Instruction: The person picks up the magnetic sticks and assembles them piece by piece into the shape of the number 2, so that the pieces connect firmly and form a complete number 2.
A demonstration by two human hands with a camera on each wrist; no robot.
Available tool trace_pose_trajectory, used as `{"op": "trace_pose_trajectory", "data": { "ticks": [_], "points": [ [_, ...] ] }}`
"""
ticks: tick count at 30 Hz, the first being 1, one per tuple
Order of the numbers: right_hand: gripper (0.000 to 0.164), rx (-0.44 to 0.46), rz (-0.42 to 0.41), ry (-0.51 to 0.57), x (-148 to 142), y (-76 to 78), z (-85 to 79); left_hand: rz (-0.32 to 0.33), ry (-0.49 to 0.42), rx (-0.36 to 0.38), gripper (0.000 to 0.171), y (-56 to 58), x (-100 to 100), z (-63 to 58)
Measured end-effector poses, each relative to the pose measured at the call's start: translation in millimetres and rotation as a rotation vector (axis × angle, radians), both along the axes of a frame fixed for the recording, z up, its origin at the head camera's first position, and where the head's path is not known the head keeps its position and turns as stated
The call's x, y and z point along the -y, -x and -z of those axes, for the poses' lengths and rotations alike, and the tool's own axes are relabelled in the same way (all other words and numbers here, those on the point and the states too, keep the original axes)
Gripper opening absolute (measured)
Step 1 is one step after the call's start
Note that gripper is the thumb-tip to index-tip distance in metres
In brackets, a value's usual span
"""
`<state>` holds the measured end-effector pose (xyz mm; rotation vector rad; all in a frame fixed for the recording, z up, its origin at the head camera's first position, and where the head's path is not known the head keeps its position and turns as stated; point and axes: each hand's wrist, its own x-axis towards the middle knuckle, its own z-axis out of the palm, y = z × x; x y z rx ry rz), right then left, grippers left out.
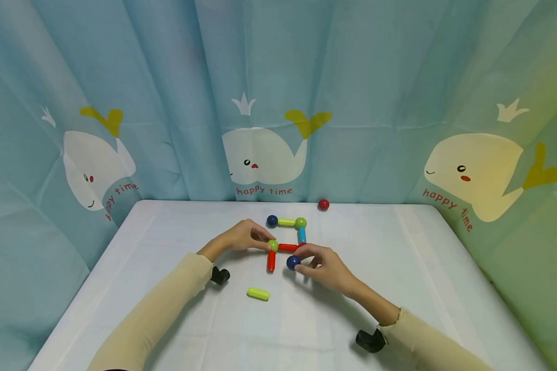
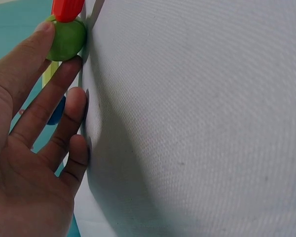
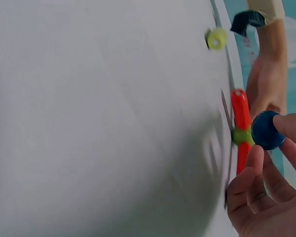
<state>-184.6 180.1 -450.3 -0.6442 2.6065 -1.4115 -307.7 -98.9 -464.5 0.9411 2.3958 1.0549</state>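
Observation:
Between thumb and fingers, my left hand (image 1: 245, 236) pinches a green ball (image 2: 68, 41) at one corner of a joined chain. From that ball a red rod (image 1: 271, 261) points toward me, and a second red rod (image 1: 287, 248) runs right to a red ball partly hidden behind my right fingers. My right hand (image 1: 328, 267) holds a dark blue ball (image 1: 293, 263) in its fingertips, just right of the near red rod's free end. A light blue rod (image 1: 302, 235) leads back to another green ball (image 1: 300, 222), then a yellow-green rod (image 1: 286, 222) and a navy ball (image 1: 272, 221).
A loose yellow-green rod (image 1: 258, 294) lies on the white tabletop (image 1: 204, 330) nearer to me. At the back edge sits a separate red ball (image 1: 323, 205). A blue curtain (image 1: 176, 103) with whale prints hangs behind the table.

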Motion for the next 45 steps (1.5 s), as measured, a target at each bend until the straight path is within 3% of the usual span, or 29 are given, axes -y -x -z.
{"op": "trace_pose_trajectory", "data": {
  "ticks": [8, 24, 45],
  "points": [
    [0.024, 0.033, -0.03, 0.023, 22.0, -8.0, 13.3, 0.004, 0.003, 0.002, 0.026, -1.9, 0.1, -0.7],
    [0.021, 0.006, -0.007, -0.004, 42.6, -17.7, 19.9, -0.001, 0.007, -0.003, 0.026, 0.1, 0.6, -0.7],
    [0.024, -0.032, 0.0, -0.035, 57.3, -12.2, 24.1, 0.011, -0.013, 0.004, 0.025, 0.8, 0.0, -0.4]
  ]
}}
